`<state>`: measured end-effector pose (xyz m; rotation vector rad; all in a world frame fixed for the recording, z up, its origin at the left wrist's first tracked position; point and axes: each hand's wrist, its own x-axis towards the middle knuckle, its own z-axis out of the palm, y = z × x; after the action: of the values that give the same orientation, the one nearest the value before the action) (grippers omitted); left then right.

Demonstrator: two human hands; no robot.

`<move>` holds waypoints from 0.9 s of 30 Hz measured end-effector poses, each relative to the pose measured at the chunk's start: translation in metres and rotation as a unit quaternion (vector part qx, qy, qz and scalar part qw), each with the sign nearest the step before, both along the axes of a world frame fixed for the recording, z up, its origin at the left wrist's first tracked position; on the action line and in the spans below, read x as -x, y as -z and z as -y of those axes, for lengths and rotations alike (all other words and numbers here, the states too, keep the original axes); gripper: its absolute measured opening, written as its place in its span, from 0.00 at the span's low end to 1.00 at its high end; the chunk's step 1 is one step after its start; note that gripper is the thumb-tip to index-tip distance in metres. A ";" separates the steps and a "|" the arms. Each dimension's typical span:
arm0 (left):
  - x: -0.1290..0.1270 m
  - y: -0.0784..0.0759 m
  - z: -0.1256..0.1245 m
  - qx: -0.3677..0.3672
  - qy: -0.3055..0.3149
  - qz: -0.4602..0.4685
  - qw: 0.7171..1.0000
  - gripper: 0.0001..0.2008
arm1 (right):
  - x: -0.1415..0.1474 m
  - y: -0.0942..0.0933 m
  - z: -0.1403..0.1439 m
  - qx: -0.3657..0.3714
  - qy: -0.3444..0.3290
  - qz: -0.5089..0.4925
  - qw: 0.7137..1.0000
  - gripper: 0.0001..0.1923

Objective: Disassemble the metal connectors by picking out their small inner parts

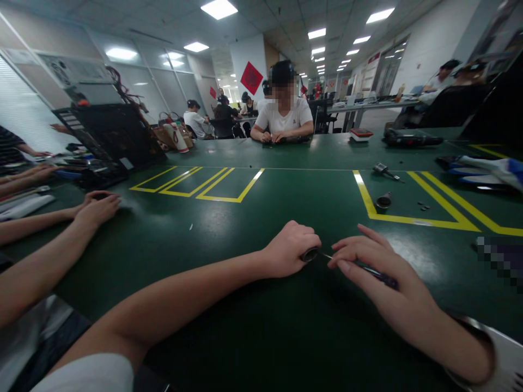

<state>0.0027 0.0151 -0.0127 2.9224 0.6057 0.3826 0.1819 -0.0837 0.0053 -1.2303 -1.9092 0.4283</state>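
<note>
left hand [291,249] is curling its fingers shut around a small dark cylinder [309,254] low on the green worktop [245,218]; right hand [368,261] is pinching a thin screwdriver [370,270] | its long axis is pointing left into the cylinder's end

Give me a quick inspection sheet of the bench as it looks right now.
Surface: green table with yellow tape boxes.
Job's things: small dark cylindrical part in the left hand; thin screwdriver in the right hand, its tip at the part.
Clutter: metal cup-shaped piece, small tool, loose screws, gloves.
Hands: both closed on their items, resting on the table.
Cables: red wires above an open black chassis.
Surroundings: another person's hands at left; seated person opposite.
</note>
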 end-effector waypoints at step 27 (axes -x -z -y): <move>0.002 0.004 -0.006 0.050 -0.012 0.049 0.997 0.02 | -0.002 0.007 -0.004 0.196 0.020 -0.174 0.965 0.11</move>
<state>0.0004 0.0212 -0.0167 2.7849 0.6269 0.4796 0.1838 -0.0798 -0.0015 -1.3337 -1.5383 0.9700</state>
